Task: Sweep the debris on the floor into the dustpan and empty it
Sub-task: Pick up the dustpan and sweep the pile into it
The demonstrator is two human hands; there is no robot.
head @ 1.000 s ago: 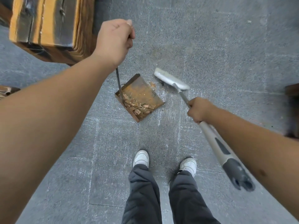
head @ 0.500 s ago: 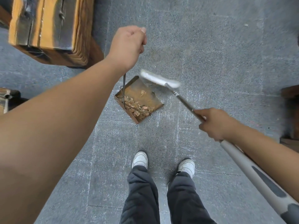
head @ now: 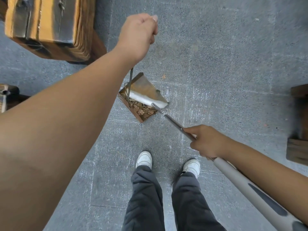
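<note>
A rusty metal dustpan (head: pixel 146 85) rests on the grey paving in front of my feet. Brown dry leaves (head: pixel 141 110) lie piled at its near end. My left hand (head: pixel 139 35) is high above it, shut on the top of the dustpan's thin upright handle (head: pixel 130 82). My right hand (head: pixel 205 141) grips the broom's shaft (head: pixel 171 121). The white broom head (head: pixel 146 99) lies across the inside of the pan, just above the leaf pile. One small leaf (head: pixel 163 76) sits on the floor beyond the pan's mouth.
A wooden bench (head: pixel 48 24) stands at the upper left, close to the dustpan. Another piece of dark wooden furniture (head: pixel 298 129) is at the right edge, and a small object (head: pixel 6 95) at the left edge. My white shoes (head: pixel 144 159) stand just behind the pan.
The broom head has been drawn from the floor beyond the pan's mouth back into the pan, onto the leaves. My right hand pulled back toward me; my left hand stayed on the handle.
</note>
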